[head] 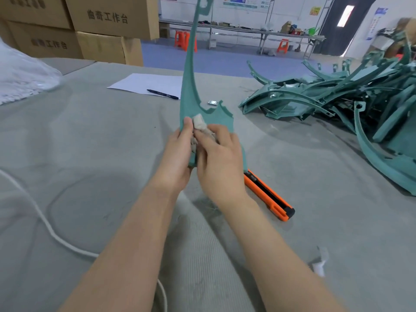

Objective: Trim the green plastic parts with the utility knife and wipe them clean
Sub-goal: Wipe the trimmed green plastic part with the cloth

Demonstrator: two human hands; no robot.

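Wiping stage now; the left hand (177, 154) grips the wide lower end of the long curved green plastic part (191, 86), upright at centre frame; the right hand (220, 158) presses a crumpled beige cloth (199, 122) against it. The orange and black utility knife (270, 194) lies on the grey surface (90, 131) just right of the hands, so this piece looks trimmed; a tangled pile of green plastic parts (337, 97) waits at right; white paper sheet (146, 83), black pen (162, 94) and cardboard boxes (101, 19) sit beyond, nothing blocking.
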